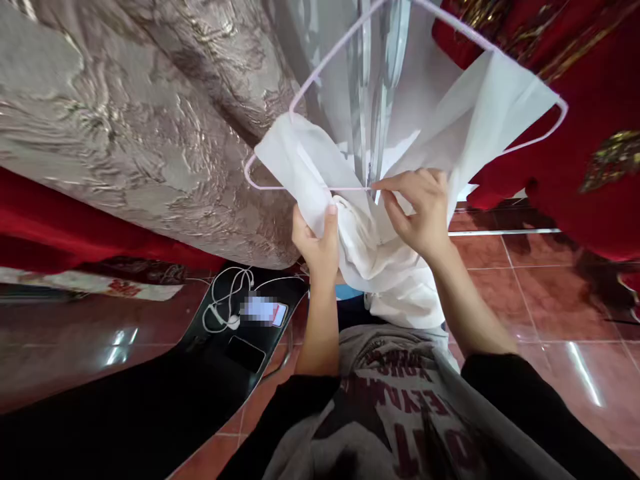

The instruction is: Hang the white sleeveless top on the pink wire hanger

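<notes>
A thin pink hanger (336,55) hangs in front of me, with a sheer white garment (480,127) draped on both its shoulders. The garment's kind is not clear; its bunched lower part (367,250) falls toward my lap. My left hand (320,243) is closed on the garment's left side, thumb on top of the cloth. At the middle of the hanger's lower bar, my right hand (417,207) pinches the bar between thumb and forefinger, close to the garment's inner edge.
Silvery patterned fabric (175,133) hangs at left, red cloth with gold decoration (575,133) at right. Grey metal bars (367,93) stand behind the hanger. A black seat (200,367) at lower left bears a lit phone (280,315), a dark phone (245,353) and white earphones (233,321).
</notes>
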Demonstrator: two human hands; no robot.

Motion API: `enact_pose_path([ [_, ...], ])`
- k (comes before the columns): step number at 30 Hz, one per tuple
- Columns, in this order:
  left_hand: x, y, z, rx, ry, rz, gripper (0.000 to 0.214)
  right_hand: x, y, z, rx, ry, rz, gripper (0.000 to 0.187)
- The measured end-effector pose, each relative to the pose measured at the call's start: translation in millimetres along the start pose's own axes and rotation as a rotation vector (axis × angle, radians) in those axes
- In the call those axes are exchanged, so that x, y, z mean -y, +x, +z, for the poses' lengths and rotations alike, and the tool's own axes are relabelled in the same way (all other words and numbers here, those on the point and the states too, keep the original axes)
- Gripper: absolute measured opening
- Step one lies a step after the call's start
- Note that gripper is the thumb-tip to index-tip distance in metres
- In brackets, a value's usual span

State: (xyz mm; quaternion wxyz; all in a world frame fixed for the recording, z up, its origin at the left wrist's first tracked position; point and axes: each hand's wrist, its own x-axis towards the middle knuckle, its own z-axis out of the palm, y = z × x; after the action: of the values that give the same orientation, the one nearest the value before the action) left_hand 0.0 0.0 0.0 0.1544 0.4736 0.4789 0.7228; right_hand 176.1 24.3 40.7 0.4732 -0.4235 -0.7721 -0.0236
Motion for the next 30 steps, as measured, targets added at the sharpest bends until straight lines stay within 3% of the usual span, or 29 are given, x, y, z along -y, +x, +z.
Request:
enact_pose_path([
  [5,-7.2,9.8,1.7,-0.052,0.043,-0.01,0.037,8.1,0.8,4.4,0.029,0.042,0.052,0.028],
  [9,-21.6,24.9,-7.3,-0.031,0.006,-0.113,0.024,6.3,2.3,2.9,0.04,0.068,0.05,0.029],
  [13,-45.7,32.5,-22.7,0.043,-0.097,-0.284,0.009,2.4,1.7,1.6,0.051,0.087,0.055,0.027],
  [18,-72.5,57.0,-29.8,0.197,-0.374,-0.32,0.014,4.3,1.4,0.4,0.047,0.109,0.055,0.026],
  [21,-83.7,88.3,-33.6,0.303,-0.608,-0.432,0.027,5.9,1.5,-1.2,0.062,0.111,0.055,0.027],
  [24,-87.4,111.9,-43.7,0.388,-0.754,-0.45,0.062,4.8,1.0,-1.6,0.059,0.116,0.049,0.027],
  [27,-76.4,111.2,-53.7,0.272,-0.727,-0.392,0.071,2.3,0.3,-0.1,0.059,0.111,0.04,0.026],
  [30,-51.3,90.9,-56.0,-0.063,-0.695,-0.406,0.043,1.0,-0.2,1.5,0.056,0.094,0.041,0.027],
])
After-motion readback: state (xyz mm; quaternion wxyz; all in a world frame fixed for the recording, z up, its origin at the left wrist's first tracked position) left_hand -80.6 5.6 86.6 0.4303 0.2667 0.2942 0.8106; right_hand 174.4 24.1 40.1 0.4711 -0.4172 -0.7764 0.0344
